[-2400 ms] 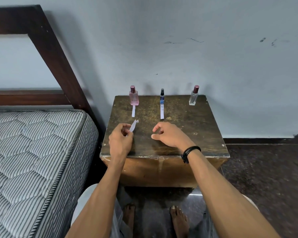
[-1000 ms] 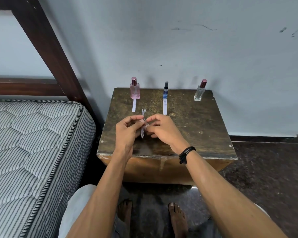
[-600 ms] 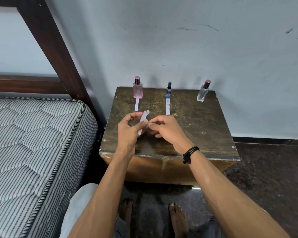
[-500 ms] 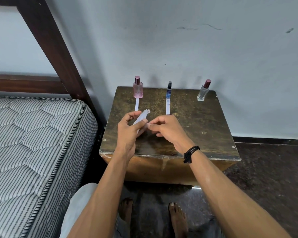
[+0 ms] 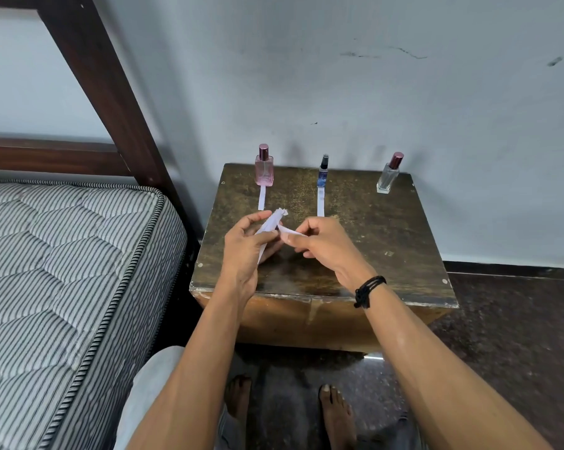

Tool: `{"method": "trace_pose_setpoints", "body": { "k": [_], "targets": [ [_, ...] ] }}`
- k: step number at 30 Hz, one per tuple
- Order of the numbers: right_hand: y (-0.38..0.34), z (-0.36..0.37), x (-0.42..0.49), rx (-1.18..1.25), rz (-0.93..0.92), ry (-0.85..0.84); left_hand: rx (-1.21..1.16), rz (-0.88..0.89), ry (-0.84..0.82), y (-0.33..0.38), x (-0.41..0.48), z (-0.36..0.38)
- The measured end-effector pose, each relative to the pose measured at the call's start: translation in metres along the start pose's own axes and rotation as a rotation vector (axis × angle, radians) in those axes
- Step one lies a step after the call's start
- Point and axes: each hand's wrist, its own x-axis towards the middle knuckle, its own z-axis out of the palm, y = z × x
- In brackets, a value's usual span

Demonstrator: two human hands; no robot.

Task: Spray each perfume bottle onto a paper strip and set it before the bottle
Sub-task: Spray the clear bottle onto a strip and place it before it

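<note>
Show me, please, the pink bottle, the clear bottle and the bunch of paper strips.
pink bottle [image 5: 264, 172]: head view, middle of its glass body.
clear bottle [image 5: 387, 180]: head view, middle of its glass body.
bunch of paper strips [image 5: 272, 221]: head view, its upper part.

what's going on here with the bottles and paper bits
A person is at a small wooden table with three perfume bottles along its back edge. The left hand holds a bunch of paper strips, and the right hand pinches a single strip where it meets the bunch. The pink bottle has a first strip lying before it and the blue bottle a second strip; the clear bottle has none yet.
</note>
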Motion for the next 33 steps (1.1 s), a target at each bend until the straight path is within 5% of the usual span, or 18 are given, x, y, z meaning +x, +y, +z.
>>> {"method": "trace_pose_setpoints", "body": {
  "k": [11,22,33],
  "targets": [
    [-0.001,-0.009,0.003,-0.072,0.007,-0.029,0.224,0.028,-0.036,0.002,0.0,-0.001],
    [-0.002,-0.003,0.0,-0.229,-0.17,0.039,0.5,0.17,0.004,-0.006,0.002,0.001],
    [-0.009,0.001,-0.008,-0.43,-0.223,-0.304,0.669,0.223,0.055,-0.006,-0.001,0.003]
  ]
}}
